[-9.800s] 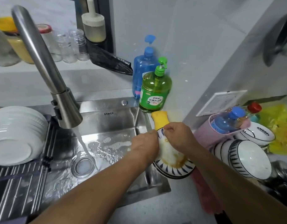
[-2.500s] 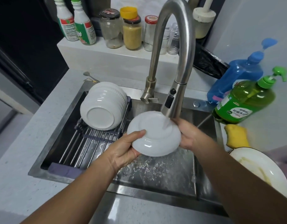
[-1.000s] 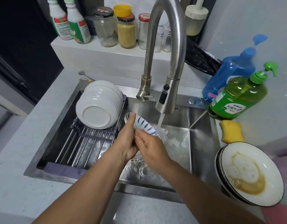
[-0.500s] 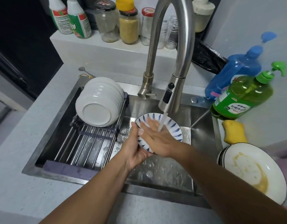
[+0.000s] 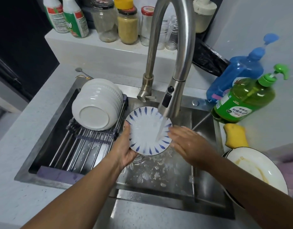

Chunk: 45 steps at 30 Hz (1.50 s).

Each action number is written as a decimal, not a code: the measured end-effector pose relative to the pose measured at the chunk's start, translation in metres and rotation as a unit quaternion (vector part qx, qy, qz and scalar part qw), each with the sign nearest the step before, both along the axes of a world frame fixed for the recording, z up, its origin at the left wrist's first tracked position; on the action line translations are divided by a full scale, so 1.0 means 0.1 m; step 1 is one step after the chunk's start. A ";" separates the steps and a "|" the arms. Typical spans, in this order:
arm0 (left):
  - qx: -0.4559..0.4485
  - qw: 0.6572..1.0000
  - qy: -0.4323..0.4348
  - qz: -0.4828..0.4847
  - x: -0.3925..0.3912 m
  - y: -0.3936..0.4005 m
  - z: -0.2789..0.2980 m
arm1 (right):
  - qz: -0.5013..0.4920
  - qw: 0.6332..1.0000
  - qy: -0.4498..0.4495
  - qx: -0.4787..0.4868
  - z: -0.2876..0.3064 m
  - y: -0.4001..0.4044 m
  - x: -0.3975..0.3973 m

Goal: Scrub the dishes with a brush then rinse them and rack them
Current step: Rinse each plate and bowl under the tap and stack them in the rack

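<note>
Fingers first: the left hand (image 5: 126,149) was curled around the left rim of the small plate (image 5: 149,131), thumb hooked over the front edge and the other fingers tucked behind it where I couldn't see them. The right hand (image 5: 190,146) was flat and relaxed, fingers (image 5: 176,132) straight and lying close together, tips just touching the plate's right edge, skin wet and shiny.

That plate was glossy white ceramic, round, with little blue leaf-shaped dashes around the rim, held tilted over the steel sink (image 5: 159,176) with its face right under the water stream (image 5: 161,129) from the tall brushed-metal gooseneck faucet (image 5: 180,63). Water was splashing on the sink bottom below it.

To the left, a stack of ribbed white bowls (image 5: 96,104) sat tipped on its side on the roll-up rack (image 5: 83,146) of metal rods laid across the sink. On the desk to the right, a yellow sponge (image 5: 235,134) lay between the see-through green soap bottle (image 5: 244,100) and a dirty white plate (image 5: 258,171) smeared with yellowish sauce. Blue pump bottle (image 5: 238,75) stood just behind the green one. The ledge (image 5: 93,48) behind the sink carried glass jars (image 5: 127,23) and two spray bottles (image 5: 66,15).
</note>
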<state>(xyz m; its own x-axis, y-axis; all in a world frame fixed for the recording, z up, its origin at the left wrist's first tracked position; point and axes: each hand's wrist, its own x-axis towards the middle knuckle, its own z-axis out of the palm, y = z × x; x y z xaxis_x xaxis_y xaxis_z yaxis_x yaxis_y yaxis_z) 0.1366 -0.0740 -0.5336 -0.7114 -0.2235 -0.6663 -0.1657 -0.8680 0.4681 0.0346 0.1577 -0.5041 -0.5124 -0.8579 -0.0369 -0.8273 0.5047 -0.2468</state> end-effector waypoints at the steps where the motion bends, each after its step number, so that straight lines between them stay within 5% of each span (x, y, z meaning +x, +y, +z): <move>1: 0.017 1.000 -0.006 0.001 0.02 0.02 0.00 | -0.048 0.997 -0.017 -0.059 0.00 -0.01 0.02; 4: 0.062 0.996 -0.062 0.017 0.03 0.10 -0.01 | -0.245 0.941 -0.143 -0.187 0.06 -0.18 0.09; 6: 0.060 0.993 -0.103 0.000 0.02 0.16 0.04 | -0.338 0.865 -0.315 -0.194 0.11 -0.28 0.09; 9: 0.011 0.989 -0.142 -0.028 0.05 0.17 0.07 | -0.397 0.755 -0.500 -0.146 -0.01 -0.32 0.14; 13: -0.131 0.980 -0.144 -0.048 0.16 0.07 0.04 | -0.423 0.678 -0.578 -0.164 -0.25 -0.42 0.39; 17: -0.321 0.939 -0.100 -0.066 0.33 -0.05 0.10 | -0.412 0.714 -0.497 -0.271 -0.24 -0.55 0.55; 20: -0.364 0.925 -0.067 -0.089 0.39 -0.08 0.12 | -0.402 0.722 -0.458 -0.327 -0.12 -0.57 0.56; 28: -0.156 0.976 -0.079 -0.131 0.34 -0.09 0.28 | -0.378 0.767 -0.388 -0.344 -0.02 -0.41 0.60; 32: -0.040 0.984 -0.131 -0.113 0.37 -0.22 0.36 | -0.318 0.822 -0.344 -0.324 -0.07 -0.31 0.76; 38: 0.084 0.984 -0.084 -0.130 0.49 -0.41 0.38 | -0.339 0.771 -0.356 -0.404 -0.02 -0.44 0.91; 45: 0.014 0.983 0.000 -0.183 0.89 -0.90 0.49 | -0.360 0.737 -0.362 -0.443 0.00 -0.82 1.15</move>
<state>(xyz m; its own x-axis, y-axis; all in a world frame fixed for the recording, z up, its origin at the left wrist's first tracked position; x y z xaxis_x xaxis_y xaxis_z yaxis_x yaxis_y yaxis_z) 0.2260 -0.1635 -0.4847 -0.7404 0.0649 -0.6691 -0.4692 -0.7627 0.4452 0.1497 0.0757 -0.5037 -0.9679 -0.2252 -0.1119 0.0854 0.1242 -0.9886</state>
